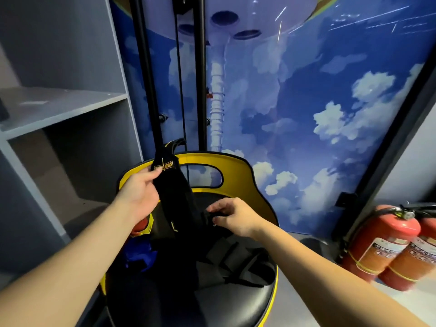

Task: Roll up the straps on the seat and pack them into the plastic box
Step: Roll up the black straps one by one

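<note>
The person stands over a round black-cushioned seat w/ yellow plastic backrest. The left hand pinches the upper end of a wide black webbing strap w/ a yellow-lettered label, thumb and fingers closed on the label end, lifting it above the seat. The right hand has its fingers curled on the dark lower part of the strap, just above the cushion. More black straps and buckles lie in a loose pile on the seat, near a blue item at the left edge.

Step in hand, prob.: separating one strap and pulling it straight, i.e. rolling not yet begun. Next move likely calls for freeing the tail from the pile, then winding from one end w/ tension kept so the roll stays tight.

The plastic box isn't in view; can't tell where it sits. Grey shelving stands left, red fire extinguishers right.
</note>
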